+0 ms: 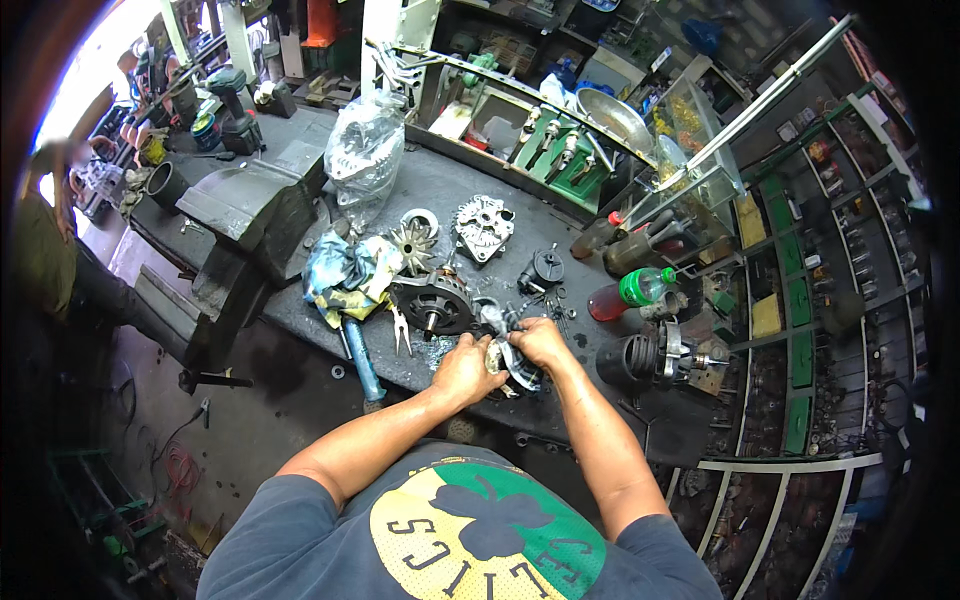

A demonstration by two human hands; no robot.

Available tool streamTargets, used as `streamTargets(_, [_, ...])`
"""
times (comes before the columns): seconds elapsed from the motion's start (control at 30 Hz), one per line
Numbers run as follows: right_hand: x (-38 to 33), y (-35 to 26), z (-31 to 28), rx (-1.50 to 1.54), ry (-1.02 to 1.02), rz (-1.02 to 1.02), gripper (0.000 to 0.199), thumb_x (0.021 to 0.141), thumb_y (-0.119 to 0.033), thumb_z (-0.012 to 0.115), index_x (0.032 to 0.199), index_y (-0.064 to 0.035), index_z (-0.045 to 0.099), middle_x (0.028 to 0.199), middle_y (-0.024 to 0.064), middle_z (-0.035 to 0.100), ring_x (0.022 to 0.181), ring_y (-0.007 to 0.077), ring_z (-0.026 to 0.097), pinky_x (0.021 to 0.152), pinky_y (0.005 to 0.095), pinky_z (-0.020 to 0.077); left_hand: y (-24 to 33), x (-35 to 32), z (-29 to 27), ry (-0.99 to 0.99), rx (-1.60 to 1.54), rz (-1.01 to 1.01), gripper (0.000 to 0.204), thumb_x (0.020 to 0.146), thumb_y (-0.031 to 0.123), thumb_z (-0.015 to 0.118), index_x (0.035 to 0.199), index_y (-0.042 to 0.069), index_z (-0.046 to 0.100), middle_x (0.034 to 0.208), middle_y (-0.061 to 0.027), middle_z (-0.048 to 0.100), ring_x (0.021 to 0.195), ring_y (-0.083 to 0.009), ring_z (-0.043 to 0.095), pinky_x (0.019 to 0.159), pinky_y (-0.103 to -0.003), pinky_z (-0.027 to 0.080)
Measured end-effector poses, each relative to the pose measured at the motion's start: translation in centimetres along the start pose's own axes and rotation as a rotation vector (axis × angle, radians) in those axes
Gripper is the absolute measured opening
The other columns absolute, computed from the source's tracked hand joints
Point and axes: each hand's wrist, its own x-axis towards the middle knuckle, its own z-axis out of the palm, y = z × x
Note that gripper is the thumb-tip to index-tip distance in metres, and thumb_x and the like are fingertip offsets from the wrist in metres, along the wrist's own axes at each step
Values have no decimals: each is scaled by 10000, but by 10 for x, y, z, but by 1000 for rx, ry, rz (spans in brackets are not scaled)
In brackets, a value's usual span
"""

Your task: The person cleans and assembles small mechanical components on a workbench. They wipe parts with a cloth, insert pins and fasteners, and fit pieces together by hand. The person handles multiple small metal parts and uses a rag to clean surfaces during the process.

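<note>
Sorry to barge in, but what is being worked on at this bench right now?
A person stands at a dark workbench with both hands closed on a small metal part, the left hand and right hand close together. A dismantled round motor-like unit lies just beyond them, with a finned fan disc, a silver end housing and a crumpled rag nearby. A big vise sits to the left.

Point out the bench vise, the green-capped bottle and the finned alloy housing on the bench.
Vise (250, 205): head view, on its broad grey top.
Bottle (622, 295): head view, on its red body, below the green cap.
Housing (484, 228): head view, on its silver face, near the centre.
</note>
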Motion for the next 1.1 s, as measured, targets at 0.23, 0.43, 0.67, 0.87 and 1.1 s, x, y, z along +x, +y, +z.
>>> streamTargets(0.23, [-23,-31,0,-22,351,-165,351,957,-185,805,1252,6,797,1142,254,809,1046,341,790,953,426,592,-9,6,-6,4,-18,17,848,828,447,903,1484,-25,646,1278,-291,654,1166,-473,721,1044,-527,586])
streamTargets(0.43, [-36,-17,14,-284,375,-204,349,902,-66,722,1235,-5,810,1225,279,746,1211,446,711,1097,466,543,-2,4,-11,-34,1,10,848,797,444,917,1464,-19,673,1271,-292,673,1176,-463,726,1055,-521,585])
streamTargets(0.67, [-71,-40,-18,-509,491,-276,491,860,27,644,1331,-50,761,1200,229,676,1148,436,674,1020,517,559,0,11,-15,-61,27,22,787,799,439,920,1403,-22,713,1245,-297,697,1142,-462,733,1033,-517,590])
streamTargets(0.87, [-86,-18,-23,-991,171,-590,232,980,-144,647,1086,-89,847,1184,150,678,1125,349,666,966,496,571,1,9,-13,-66,65,48,790,769,425,938,1395,-9,730,1213,-277,716,1133,-457,738,1029,-511,593])
streamTargets(1.1, [-60,-37,-68,-509,468,-437,255,886,-137,705,1086,-36,826,1113,219,725,1055,427,713,972,511,581,1,9,-11,-25,51,91,728,811,404,916,1405,31,718,1246,-264,683,1186,-460,717,1047,-520,590])
